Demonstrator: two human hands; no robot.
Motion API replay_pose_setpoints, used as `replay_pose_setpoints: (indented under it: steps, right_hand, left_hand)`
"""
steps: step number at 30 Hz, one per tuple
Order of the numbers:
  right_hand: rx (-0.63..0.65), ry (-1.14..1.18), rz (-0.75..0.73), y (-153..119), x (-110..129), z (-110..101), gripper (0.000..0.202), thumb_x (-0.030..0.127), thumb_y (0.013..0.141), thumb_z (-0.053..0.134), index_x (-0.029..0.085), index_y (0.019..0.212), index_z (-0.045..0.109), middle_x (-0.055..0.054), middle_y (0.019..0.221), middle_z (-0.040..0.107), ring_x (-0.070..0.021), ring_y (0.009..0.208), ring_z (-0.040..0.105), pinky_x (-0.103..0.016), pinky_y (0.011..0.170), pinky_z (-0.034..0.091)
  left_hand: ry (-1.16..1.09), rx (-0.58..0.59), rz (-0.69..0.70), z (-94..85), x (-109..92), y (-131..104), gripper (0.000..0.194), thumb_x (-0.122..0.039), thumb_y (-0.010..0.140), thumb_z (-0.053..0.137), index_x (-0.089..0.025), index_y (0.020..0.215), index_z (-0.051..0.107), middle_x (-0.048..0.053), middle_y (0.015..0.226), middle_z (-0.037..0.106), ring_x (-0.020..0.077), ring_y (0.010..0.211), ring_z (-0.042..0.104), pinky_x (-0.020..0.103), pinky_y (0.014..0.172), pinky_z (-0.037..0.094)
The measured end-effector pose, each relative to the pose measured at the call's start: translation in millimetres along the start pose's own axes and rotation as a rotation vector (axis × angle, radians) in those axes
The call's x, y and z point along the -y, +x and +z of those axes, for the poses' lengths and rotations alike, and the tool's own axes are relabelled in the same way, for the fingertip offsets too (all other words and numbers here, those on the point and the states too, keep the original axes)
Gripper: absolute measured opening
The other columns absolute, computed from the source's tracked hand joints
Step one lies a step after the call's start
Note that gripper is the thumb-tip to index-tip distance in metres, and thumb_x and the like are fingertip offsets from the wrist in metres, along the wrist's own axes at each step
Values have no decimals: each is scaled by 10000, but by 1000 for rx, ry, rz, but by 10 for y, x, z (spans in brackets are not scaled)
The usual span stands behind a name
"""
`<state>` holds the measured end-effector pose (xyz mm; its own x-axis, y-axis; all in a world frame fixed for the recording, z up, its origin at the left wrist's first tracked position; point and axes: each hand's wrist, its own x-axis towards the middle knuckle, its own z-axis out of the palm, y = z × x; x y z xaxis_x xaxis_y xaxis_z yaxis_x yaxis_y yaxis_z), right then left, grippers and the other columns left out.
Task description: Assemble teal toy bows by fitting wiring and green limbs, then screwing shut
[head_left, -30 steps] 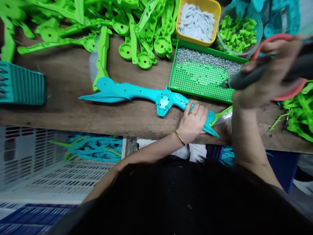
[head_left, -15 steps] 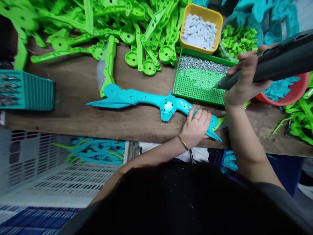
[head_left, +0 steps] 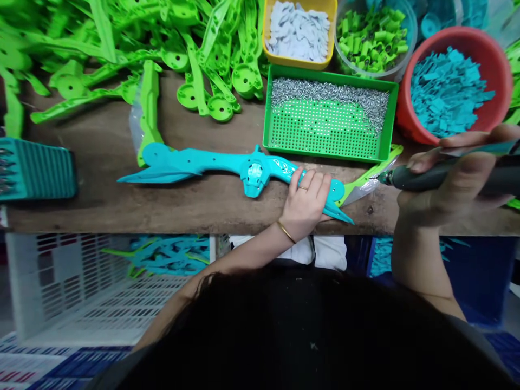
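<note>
Since half a second ago, the right hand [head_left: 430, 206] has moved the dark handheld driver [head_left: 426, 177] away from over the green tray [head_left: 325, 151] to the right end of the work, and the red bowl [head_left: 501, 81] now shows almost whole. A long blue bow-shaped piece [head_left: 223, 161] lies crosswise on the brown counter [head_left: 211, 208], near its front edge, a faceted boss at its middle. The left hand [head_left: 306, 197], wearing a ring and a bracelet, has its grip closed over the piece's right part. From that end a green limb with a clear blade [head_left: 368, 179] slants up and right; a matching left limb [head_left: 152, 108] stands out from the other end. The right hand's grip is clamped around the driver, whose tip points left at the right limb; whether they touch cannot be told. Just behind the work, the perforated tray holds silver screws [head_left: 320, 89] along its far side. Beyond it are a yellow tub [head_left: 298, 62] of pale scraps and a clear tub of small green pieces [head_left: 371, 40]; the red bowl, to the right, holds blue bits [head_left: 447, 92]. Green parts [head_left: 247, 81] heap up at back left, and a ribbed teal basket [head_left: 49, 173] sits far left. Below the counter, a white crate [head_left: 28, 292] holds blue and green parts.
</note>
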<state>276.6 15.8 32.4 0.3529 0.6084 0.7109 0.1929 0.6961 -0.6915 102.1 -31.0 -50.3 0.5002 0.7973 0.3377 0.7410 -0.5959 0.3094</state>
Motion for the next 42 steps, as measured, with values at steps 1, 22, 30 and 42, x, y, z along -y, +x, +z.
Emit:
replay_pose_setpoints:
  steps: [1, 22, 30, 42]
  right_hand:
    - [-14, 4, -5, 2, -19, -13, 233, 347, 856, 674, 256, 1069, 652, 68, 844, 709, -34, 485, 563, -189, 418, 465]
    - [125, -48, 34, -56, -138, -81, 303, 411, 828, 696, 250, 1053, 570, 58, 828, 651, -32, 475, 536, -177, 407, 440]
    - [161, -81, 51, -173, -143, -55, 280, 374, 807, 719, 285, 1029, 574, 93, 724, 604, -49, 451, 527, -195, 386, 438]
    - [-23, -63, -141, 285, -377, 102, 173, 292, 895, 621, 282, 1066, 649, 87, 877, 702, 6, 492, 559, -137, 418, 420]
  left_hand:
    - [2, -5, 0, 0, 2, -1, 855, -697, 813, 606, -6, 1312, 539, 212, 1209, 647, 333, 1201, 569, 535, 1147, 344]
    - [41, -130, -40, -3, -55, 21, 689, -642, 911, 493, -31, 1207, 615, 184, 1130, 699, 300, 1103, 630, 513, 1112, 406]
    - [1, -43, -21, -54, -44, 41, 752, -650, 849, 598, -11, 1247, 587, 199, 1146, 678, 322, 1121, 618, 540, 1118, 405]
    - [-16, 62, -12, -149, -9, -159, 862, -652, 780, 684, -12, 1337, 529, 218, 1251, 637, 347, 1224, 567, 555, 1153, 368]
